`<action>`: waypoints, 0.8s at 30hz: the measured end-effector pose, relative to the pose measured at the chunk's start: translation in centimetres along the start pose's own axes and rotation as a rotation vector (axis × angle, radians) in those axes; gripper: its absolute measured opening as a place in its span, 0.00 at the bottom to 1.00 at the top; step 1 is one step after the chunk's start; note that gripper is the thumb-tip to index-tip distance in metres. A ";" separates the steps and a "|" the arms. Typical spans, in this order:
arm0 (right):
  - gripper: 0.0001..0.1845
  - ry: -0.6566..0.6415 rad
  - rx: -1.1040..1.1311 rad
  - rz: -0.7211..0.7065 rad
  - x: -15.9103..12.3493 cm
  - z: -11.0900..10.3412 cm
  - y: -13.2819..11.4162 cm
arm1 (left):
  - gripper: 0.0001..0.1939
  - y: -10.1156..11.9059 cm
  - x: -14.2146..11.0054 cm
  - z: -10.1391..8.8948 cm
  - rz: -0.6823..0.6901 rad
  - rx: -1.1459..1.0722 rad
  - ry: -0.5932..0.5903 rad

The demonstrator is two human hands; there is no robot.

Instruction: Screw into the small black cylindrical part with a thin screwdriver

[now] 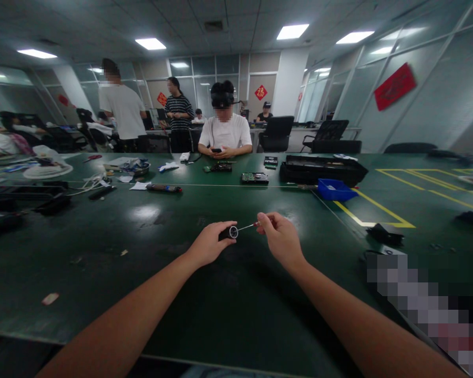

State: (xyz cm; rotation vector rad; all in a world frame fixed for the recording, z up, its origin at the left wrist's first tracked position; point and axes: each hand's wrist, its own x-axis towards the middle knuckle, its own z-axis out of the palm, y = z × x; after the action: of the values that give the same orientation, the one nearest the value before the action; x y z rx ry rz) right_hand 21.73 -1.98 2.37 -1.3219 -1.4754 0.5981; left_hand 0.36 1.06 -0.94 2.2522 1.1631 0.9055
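In the middle of the head view my left hand (213, 242) is closed round a small black cylinder (225, 233). A pale ring rims the cylinder's open end (234, 232), which faces right. My right hand (276, 233) pinches a thin screwdriver by its reddish handle. The metal shaft of the screwdriver (246, 227) points left, and its tip is at the ringed end; whether it touches something inside is too small to tell. Both hands are above the green table (173, 304).
Across the table a person (225, 128) sits holding a phone. Circuit-board drives (255, 178) lie in front of them. A long black casing (323, 169) and a blue bin (336, 189) stand at the back right. A dark cylindrical tool (164, 188) and cables lie left.
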 end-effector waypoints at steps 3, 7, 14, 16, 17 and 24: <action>0.25 0.024 -0.165 -0.039 -0.2 -0.4 -0.6 | 0.22 0.0 0.0 0.0 0.007 -0.009 0.006; 0.23 0.014 -0.198 -0.087 -0.3 -0.4 -0.7 | 0.21 -0.1 0.0 0.0 0.010 -0.022 0.008; 0.12 -0.120 -0.057 -0.194 -0.5 -0.3 -0.5 | 0.20 -0.3 -0.1 0.1 0.039 -0.008 -0.008; 0.14 -0.153 -0.052 -0.177 -0.6 -0.3 -0.5 | 0.20 -0.3 -0.1 0.1 0.051 -0.001 -0.019; 0.15 -0.160 -0.063 -0.164 -0.6 -0.3 -0.6 | 0.20 -0.4 0.0 0.1 0.051 0.002 -0.019; 0.13 -0.061 0.010 -0.158 -0.7 0.3 -0.1 | 0.21 -0.4 0.0 0.1 0.012 -0.007 -0.004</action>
State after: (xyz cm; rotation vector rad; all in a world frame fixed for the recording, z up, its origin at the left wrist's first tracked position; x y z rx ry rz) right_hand 21.35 -2.55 2.10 -1.1753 -1.6077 0.5456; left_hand 0.22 1.27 -1.29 2.2566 1.1451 0.9082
